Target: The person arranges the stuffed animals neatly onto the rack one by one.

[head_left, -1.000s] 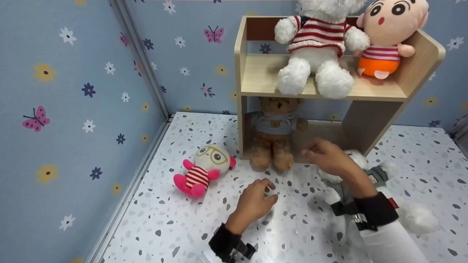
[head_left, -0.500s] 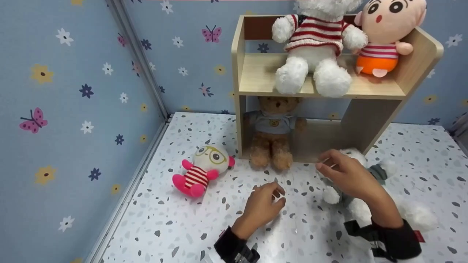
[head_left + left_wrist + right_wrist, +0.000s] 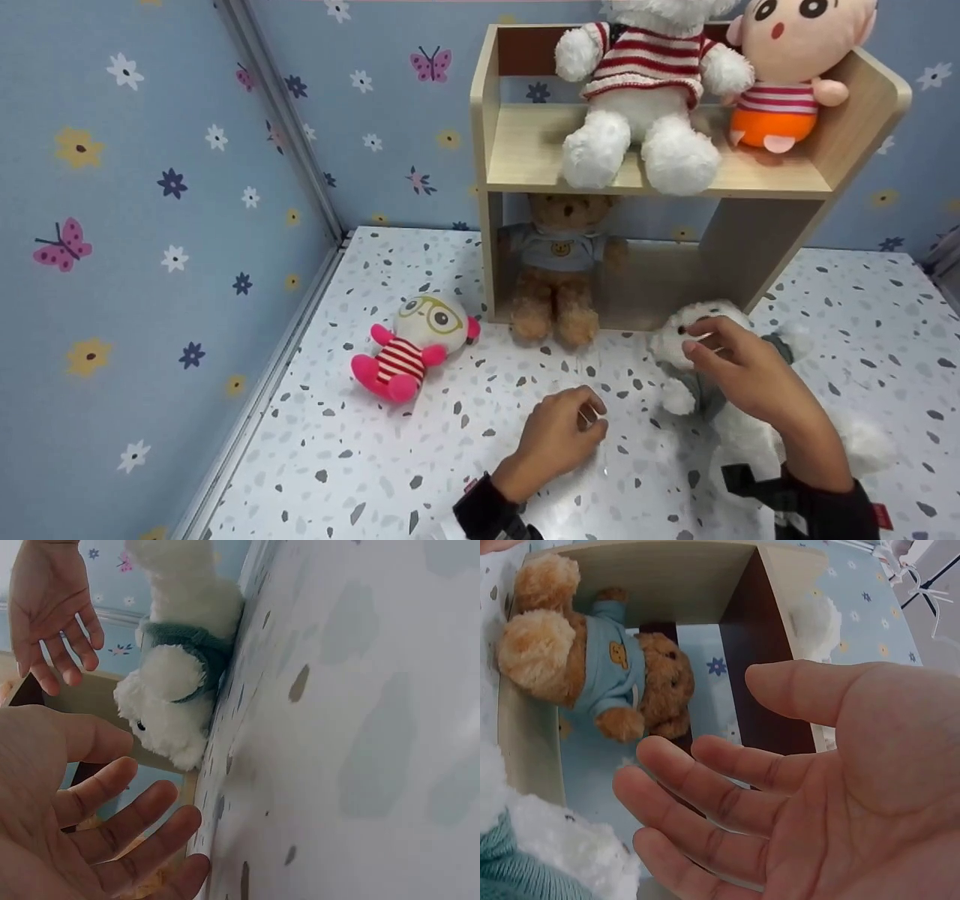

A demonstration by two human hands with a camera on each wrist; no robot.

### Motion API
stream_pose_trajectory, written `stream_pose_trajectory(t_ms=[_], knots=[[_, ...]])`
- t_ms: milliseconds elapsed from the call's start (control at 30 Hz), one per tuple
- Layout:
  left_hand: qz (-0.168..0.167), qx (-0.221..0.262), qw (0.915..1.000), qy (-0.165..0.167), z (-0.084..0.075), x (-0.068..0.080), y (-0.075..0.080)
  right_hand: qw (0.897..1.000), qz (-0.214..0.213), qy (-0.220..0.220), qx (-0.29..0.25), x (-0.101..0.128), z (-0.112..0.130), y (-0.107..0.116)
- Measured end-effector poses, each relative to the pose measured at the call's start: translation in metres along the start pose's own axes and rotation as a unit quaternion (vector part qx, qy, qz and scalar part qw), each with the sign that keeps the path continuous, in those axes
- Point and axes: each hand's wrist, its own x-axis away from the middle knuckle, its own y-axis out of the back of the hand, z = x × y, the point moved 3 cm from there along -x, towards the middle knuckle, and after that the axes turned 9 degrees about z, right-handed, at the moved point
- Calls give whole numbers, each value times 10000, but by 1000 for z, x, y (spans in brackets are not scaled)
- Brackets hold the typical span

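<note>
My right hand [image 3: 750, 371] hovers over a white plush dog [image 3: 697, 345] in a green knit top, which lies on the speckled table. Its fingers are relaxed and hold nothing, as the right wrist view confirms. Left of it, my left hand [image 3: 562, 431] hangs above the table with loosely bent fingers, also holding nothing. A brown teddy bear [image 3: 559, 285] in a light blue shirt sits in the lower compartment of a wooden shelf [image 3: 652, 186]. On the table to the left lies a pink and white plush toy [image 3: 409, 352] with yellow glasses and a striped body.
On the upper shelf sit a white plush toy [image 3: 645, 82] in a red striped sweater, its head cut off by the frame, and a doll [image 3: 780, 97] with orange shorts. A blue patterned wall [image 3: 172, 300] borders the table on the left.
My right hand has drawn back from near the teddy bear, moving right and down over the white dog. The left hand has shifted right and slightly toward me. The toys have not moved.
</note>
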Motion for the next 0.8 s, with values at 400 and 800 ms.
stream_pose_trajectory(t_ms=[400, 800], knots=[[88, -29, 9999, -141, -11, 0, -14, 9972, -571, -470, 75, 15, -30, 20], [103, 8, 9998, -140, -23, -7, -24, 9927, -870, -817, -165, 20, -56, 34]])
